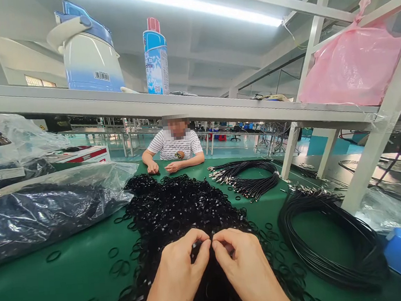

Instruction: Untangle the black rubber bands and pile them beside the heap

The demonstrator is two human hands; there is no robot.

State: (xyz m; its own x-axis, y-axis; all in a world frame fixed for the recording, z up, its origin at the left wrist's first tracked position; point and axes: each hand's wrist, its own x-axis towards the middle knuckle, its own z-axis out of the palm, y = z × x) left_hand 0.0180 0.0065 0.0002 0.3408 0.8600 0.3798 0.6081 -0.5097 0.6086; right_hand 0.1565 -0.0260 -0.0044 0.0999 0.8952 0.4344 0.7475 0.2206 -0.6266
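L hand (pixel 180 267) + R hand (pixel 243 257), bare, over heap of thin round black rubbery-looking rings (pixel 187 203); thumb & index of each drawn together, tips nearly meeting. Can't tell if ring's pinched btwn. Tips close prob. b/c parts small. Rings glossy, tangled, strays on flat green tabletop (pixel 23 288); heap mid-table, prob. for reach from both sides. R: black cable coil (pixel 371 252), looped prob. for tidiness. Far edge: co-worker in b/w striped shirt (pixel 177 147).

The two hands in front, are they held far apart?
No, the left hand and right hand nearly meet above the pile of black rings.
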